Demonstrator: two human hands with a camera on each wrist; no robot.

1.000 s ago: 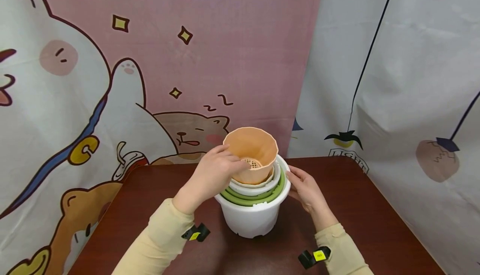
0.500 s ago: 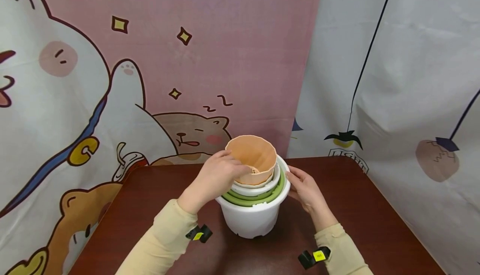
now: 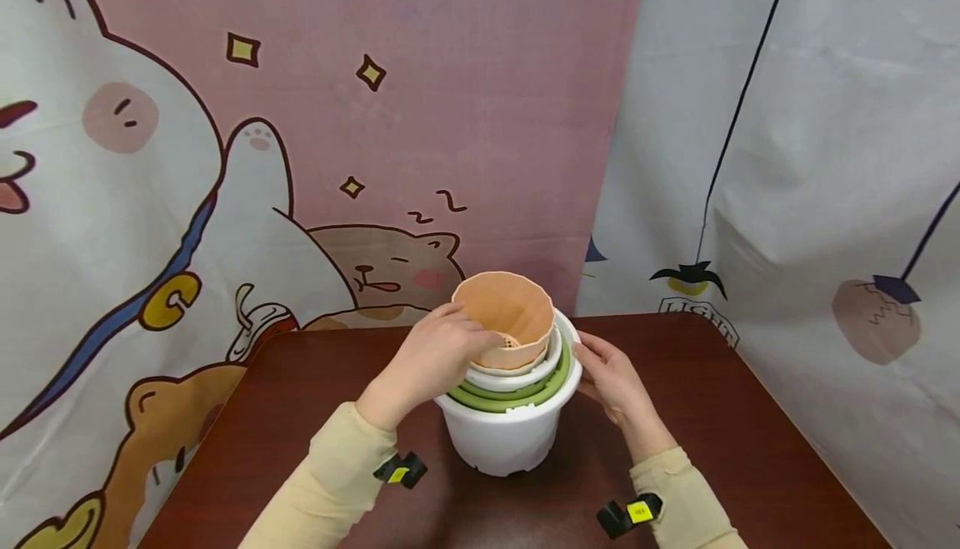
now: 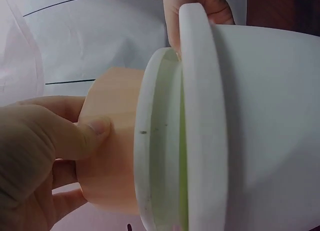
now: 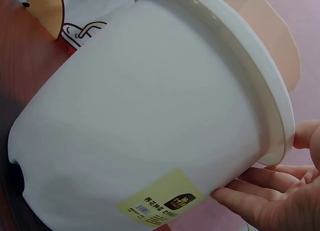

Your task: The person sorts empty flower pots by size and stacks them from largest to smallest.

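Observation:
A stack of nested flowerpots stands upright on the table. Outermost is a large white flowerpot; inside it show green rims, a smaller white rim and a cream rim. Topmost is an orange flowerpot with a scalloped rim and a grid in its base, its lower part hidden inside the stack. My left hand pinches the near left wall of the orange flowerpot, thumb outside in the left wrist view. On the right, my right hand grips the large white flowerpot's rim, thumb on the rim, fingers under it.
The dark red-brown table ends close behind the pots, against a printed cartoon curtain. A grey-white curtain hangs at the right. A yellow label is stuck to the large white flowerpot's side.
Over the first half second the orange flowerpot sank lower into the stack, with my left hand moving down and slightly right with it. Since then almost nothing has moved; my right hand has stayed put.

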